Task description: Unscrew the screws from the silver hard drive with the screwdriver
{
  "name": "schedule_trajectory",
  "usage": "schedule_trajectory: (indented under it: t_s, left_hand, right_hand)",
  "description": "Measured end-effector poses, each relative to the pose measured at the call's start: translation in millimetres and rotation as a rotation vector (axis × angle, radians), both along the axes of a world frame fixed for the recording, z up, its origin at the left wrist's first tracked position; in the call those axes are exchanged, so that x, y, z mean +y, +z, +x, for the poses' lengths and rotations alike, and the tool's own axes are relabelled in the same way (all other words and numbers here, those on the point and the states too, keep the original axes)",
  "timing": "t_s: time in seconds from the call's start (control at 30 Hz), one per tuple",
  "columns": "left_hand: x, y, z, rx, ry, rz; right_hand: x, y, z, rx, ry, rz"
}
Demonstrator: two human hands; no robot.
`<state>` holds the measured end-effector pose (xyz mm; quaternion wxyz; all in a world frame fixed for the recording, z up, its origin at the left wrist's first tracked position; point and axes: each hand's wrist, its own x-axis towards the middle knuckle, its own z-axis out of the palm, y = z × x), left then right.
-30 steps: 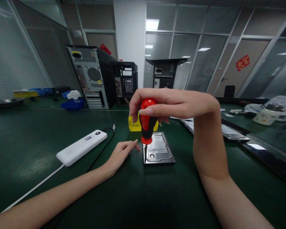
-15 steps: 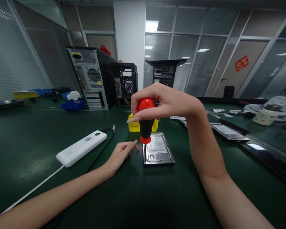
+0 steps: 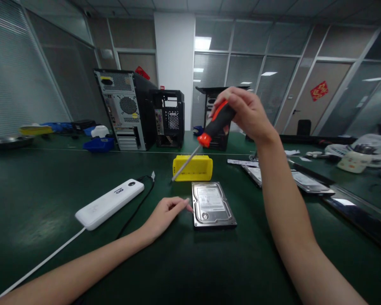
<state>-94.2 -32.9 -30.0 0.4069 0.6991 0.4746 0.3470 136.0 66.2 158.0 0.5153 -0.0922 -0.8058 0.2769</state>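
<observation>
A silver hard drive point(image 3: 211, 205) lies flat on the green table, label side up. My left hand point(image 3: 169, 214) rests at its left side, with loosely bent fingers and the fingertips at the drive's edge. Whether they press on it is hard to see. Raised over the table, my right hand point(image 3: 246, 112) is closed around the handle of a red and black screwdriver point(image 3: 216, 125). The shaft slants down to the left, its tip in front of the yellow bin point(image 3: 195, 168) and apart from the drive.
To the left lies a white power strip point(image 3: 109, 204) with cables. Computer cases point(image 3: 127, 112) stand at the back, near a blue bin point(image 3: 98, 145). On the right are more drives point(image 3: 309, 182), a dark flat panel point(image 3: 352, 209) and a cream-coloured pot point(image 3: 352, 161).
My right hand has lifted the screwdriver off the drive's left edge, up and to the right, tilting it from upright to slanted. My left hand stays beside the drive; the view has shifted slightly.
</observation>
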Motion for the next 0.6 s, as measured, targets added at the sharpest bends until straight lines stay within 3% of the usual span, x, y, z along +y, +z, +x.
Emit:
schedule_trajectory:
  t_s: [0.1,0.2,0.4,0.5,0.6]
  left_hand:
    - [1,2.6,-2,0.046,-0.027,0.031]
    - [1,3.3,-2,0.064,-0.030,0.025]
    - [3,2.3,-1,0.057,-0.013,0.045]
    - [2,2.6,-2,0.047,-0.019,0.039]
    - [0,3.5,-3,0.033,-0.028,0.028]
  right_hand:
    - [37,-11.8,27,0.292,-0.132,-0.071]
    - [70,-52.1,44,0.486,-0.293,-0.227]
    - [83,-165.9,50,0.411,-0.474,-0.508]
    - [85,-198.4,52,0.349,-0.574,-0.549]
    - [89,-214.9,52,0.235,-0.659,-0.527]
